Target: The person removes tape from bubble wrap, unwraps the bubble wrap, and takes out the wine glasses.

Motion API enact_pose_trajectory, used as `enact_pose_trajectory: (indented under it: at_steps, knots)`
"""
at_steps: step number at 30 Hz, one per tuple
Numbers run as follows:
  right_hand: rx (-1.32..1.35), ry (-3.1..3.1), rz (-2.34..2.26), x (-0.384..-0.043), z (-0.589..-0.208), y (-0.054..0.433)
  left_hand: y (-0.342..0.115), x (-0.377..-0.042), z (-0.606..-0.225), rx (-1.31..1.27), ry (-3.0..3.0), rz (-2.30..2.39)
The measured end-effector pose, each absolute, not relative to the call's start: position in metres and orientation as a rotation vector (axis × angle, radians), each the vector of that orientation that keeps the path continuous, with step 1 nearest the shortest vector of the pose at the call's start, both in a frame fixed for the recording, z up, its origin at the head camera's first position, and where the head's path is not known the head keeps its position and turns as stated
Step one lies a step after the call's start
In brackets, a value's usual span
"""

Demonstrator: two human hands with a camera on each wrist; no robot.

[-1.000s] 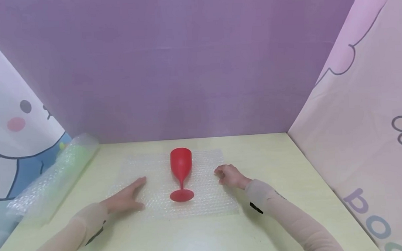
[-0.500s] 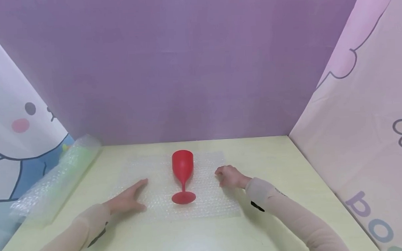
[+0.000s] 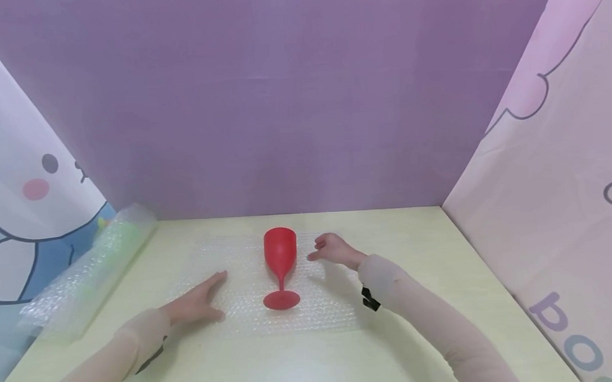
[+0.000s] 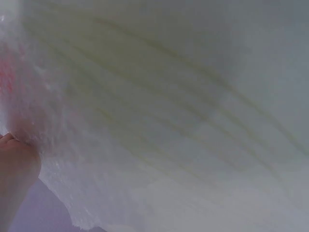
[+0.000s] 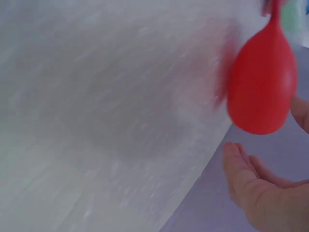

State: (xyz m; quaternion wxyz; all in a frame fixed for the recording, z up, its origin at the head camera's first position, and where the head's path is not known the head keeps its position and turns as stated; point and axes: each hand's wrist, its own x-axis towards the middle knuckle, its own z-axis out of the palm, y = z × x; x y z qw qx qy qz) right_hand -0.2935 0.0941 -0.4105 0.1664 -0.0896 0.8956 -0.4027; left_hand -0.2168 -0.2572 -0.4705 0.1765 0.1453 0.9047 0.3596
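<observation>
Right hand has shifted from the bubble-wrap sheet's right edge to near the bowl of the red goblet. Goblet on its side, mid-sheet, foot toward the person. Progress, judged: sheet spread, goblet on it; grasp and any folding not yet made. Right thumb and fingers parted, holding nothing; left hand spread wide at sheet's left edge, contact unclear. Bubble-wrap bundle limits far left; purple wall behind; open table right and front.

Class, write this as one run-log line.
red goblet: lying on bubble wrap | left hand: spread, holding nothing | right hand: near goblet, holding nothing
</observation>
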Motion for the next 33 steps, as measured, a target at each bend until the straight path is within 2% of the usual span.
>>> enact_pose_trajectory:
  at_steps: [4,9,23,33]
  knots:
    - [-0.042,2.421,-1.263,-0.296,-0.404,0.077,-0.258,-0.217,-0.47,0.413,2.55,1.008]
    - [0.097,2.342,-1.341,-0.3,-0.4,0.06,-0.257,-0.217,-0.47,0.408,2.559,0.991]
    - [0.192,2.323,-1.39,-0.302,-0.405,0.032,-0.256,-0.216,-0.469,0.439,2.536,1.041]
    - [0.366,2.235,-1.417,-0.308,-0.411,0.013,-0.258,-0.216,-0.471,0.431,2.535,1.046]
